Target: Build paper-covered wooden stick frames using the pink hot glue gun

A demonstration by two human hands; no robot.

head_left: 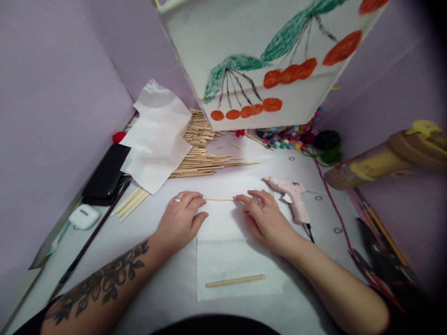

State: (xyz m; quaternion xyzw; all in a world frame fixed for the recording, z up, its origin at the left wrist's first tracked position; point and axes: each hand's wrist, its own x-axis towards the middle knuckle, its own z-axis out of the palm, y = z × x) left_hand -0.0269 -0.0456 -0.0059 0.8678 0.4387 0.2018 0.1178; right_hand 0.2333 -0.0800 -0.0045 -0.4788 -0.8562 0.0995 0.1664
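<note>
A sheet of thin white paper (223,260) lies flat in front of me, with a crease across it. Along its far edge runs a thin wooden stick (220,199). The fingertips of my left hand (183,216) rest at the stick's left end, thumb apart from the fingers. At the other end, my right hand (263,218) touches the stick with its fingers spread and stretched forward. Neither hand is wrapped round anything. A second, thicker-looking wooden stick (235,281) lies on the near part of the paper.
A pink glue gun (291,193) lies right of my right hand. Behind are piled wooden sticks (200,149) and a crumpled white sheet (159,135). A panel with painted cherries (272,60) hangs overhead. A black case (106,174) sits left, a tumbler (380,158) right.
</note>
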